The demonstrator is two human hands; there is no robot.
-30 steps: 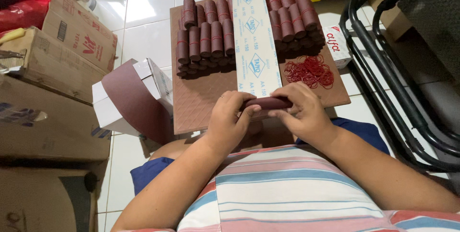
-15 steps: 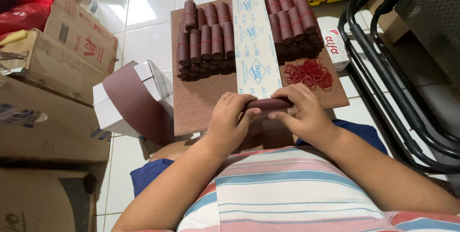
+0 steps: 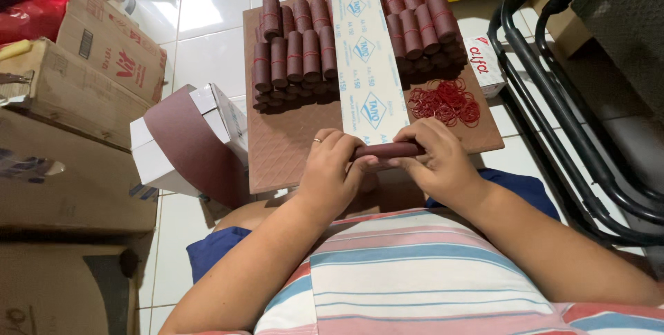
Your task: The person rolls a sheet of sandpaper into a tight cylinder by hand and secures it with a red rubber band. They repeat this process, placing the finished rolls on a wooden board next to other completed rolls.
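Both hands hold one dark red rolled sheet (image 3: 387, 150) above the brown board's (image 3: 277, 148) near edge: left hand (image 3: 332, 172) and right hand (image 3: 432, 162) each grasping an end. It carries no band yet, it seems, while two stacks of banded rolls (image 3: 294, 55) already lie finished and rubber bands (image 3: 444, 102) remain.

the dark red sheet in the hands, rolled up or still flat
Rolled up: the dark red sheet is a tight narrow tube, held level between the left hand and right hand.

To my left stand stacked cardboard boxes (image 3: 76, 107) and a white box (image 3: 207, 127) on the white floor tiles (image 3: 207, 24). A black metal frame (image 3: 553, 107) stands to my right.
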